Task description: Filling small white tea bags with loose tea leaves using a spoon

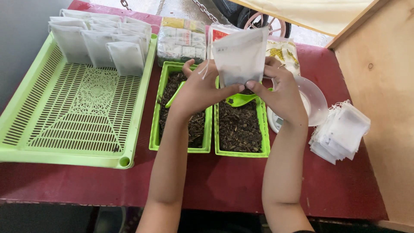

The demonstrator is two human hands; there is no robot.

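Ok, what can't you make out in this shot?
Head view only:
- White pouch: contents hidden by its own paper.
- Scale: mostly covered by the right hand and clear dish.
- Green scoop: handle behind the hands.
- Left hand: its palm faces away.

White sachet (239, 56) between both hands' fingers (235, 89) above tea trays (238, 152)

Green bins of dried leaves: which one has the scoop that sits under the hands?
The right bin; its green scoop lies beneath the held pouch.
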